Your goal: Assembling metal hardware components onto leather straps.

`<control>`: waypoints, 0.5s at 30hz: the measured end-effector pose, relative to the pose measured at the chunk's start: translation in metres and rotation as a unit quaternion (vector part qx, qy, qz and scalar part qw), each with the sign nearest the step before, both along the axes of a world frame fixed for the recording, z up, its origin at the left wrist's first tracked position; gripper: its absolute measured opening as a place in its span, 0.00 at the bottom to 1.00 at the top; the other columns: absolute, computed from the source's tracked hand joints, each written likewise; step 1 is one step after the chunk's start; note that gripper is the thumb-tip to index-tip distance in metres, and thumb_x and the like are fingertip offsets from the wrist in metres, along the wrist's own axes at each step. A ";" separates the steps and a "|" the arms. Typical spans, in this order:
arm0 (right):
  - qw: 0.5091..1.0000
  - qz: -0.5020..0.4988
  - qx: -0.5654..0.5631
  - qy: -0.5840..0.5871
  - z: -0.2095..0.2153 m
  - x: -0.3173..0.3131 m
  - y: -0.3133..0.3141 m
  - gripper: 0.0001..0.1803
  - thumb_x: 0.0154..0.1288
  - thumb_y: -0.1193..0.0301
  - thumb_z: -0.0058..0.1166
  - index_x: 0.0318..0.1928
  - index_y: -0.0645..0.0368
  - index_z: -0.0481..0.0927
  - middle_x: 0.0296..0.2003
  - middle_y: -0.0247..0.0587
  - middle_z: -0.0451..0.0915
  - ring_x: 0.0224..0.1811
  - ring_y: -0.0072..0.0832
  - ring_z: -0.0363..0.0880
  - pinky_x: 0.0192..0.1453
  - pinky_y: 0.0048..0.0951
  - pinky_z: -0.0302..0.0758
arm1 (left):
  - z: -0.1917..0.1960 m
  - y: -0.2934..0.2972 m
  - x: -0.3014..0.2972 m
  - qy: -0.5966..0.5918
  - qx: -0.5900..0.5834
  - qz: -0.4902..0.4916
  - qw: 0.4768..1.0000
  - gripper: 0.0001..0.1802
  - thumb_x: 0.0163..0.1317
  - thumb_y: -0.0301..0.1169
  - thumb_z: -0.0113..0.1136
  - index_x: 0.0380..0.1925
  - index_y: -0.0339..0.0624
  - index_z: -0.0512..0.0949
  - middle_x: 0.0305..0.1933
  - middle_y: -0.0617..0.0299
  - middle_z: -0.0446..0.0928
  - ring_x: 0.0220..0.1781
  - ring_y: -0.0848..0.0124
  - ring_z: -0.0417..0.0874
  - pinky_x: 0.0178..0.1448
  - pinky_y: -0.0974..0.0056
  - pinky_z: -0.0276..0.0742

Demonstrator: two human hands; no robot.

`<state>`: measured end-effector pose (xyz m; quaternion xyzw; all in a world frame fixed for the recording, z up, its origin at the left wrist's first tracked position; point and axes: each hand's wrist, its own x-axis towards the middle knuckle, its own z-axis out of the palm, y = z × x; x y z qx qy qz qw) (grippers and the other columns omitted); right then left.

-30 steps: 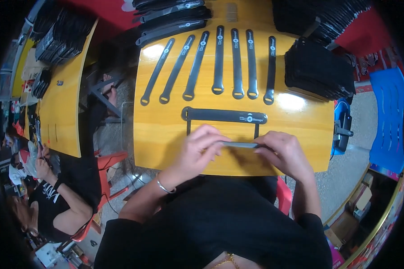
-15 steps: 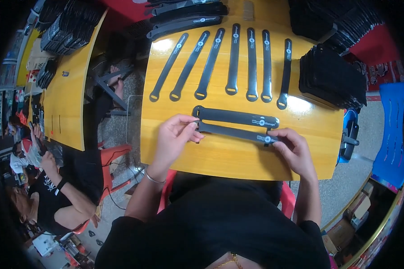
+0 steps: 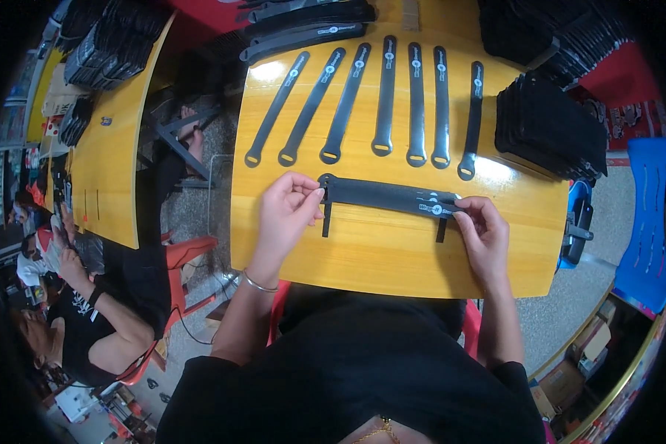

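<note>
Just in front of me, a black strap [image 3: 392, 200] with a white print lies over one or more like straps, nearly lined up. My left hand [image 3: 288, 214] pinches its slotted left end between thumb and fingers. Its right end is pinched by my right hand [image 3: 485, 231]. A narrow black strip [image 3: 326, 220] sticks out below the left end, and a second black strip [image 3: 441, 230] below the right. Beyond, several single straps [image 3: 384, 103] lie fanned out, slotted ends toward me.
A tall black stack [image 3: 547, 122] stands at the table's right. Bundled straps [image 3: 307, 41] lie at the far left edge of the yellow table [image 3: 288, 259]. On the left, a person [image 3: 115, 322] sits by another yellow table [image 3: 115, 177]. A blue sheet [image 3: 644, 229] is at far right.
Both hands have moved slightly away from me, carrying the near strap onto the one behind it. The gap between them has closed, and the two narrow strips below now show more fully.
</note>
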<state>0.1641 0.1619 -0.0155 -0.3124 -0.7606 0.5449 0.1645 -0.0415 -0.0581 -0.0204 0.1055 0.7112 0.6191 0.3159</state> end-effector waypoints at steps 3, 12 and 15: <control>1.000 -0.006 0.019 -0.001 0.002 -0.001 -0.002 0.08 0.60 0.81 0.58 0.41 0.64 0.78 0.30 0.29 0.78 0.27 0.12 0.71 0.31 0.13 0.68 | 0.000 0.002 0.000 0.005 -0.009 0.004 1.000 0.05 0.60 0.19 0.58 0.34 0.35 0.72 0.27 0.65 0.74 0.21 0.81 0.76 0.21 0.79 0.66; 1.000 -0.024 0.007 0.000 -0.003 -0.002 -0.002 0.08 0.59 0.81 0.60 0.38 0.63 0.75 0.27 0.28 0.76 0.26 0.10 0.69 0.29 0.11 0.66 | 0.000 0.004 0.000 0.015 -0.032 -0.003 0.999 0.04 0.60 0.19 0.57 0.33 0.34 0.72 0.26 0.64 0.74 0.20 0.80 0.77 0.21 0.78 0.66; 0.999 -0.031 0.008 0.002 -0.001 -0.004 -0.003 0.08 0.59 0.80 0.60 0.37 0.63 0.74 0.26 0.28 0.75 0.25 0.09 0.69 0.28 0.11 0.66 | 0.000 0.004 -0.001 0.016 -0.034 -0.007 0.999 0.04 0.61 0.20 0.57 0.33 0.34 0.72 0.25 0.63 0.75 0.21 0.79 0.77 0.21 0.77 0.68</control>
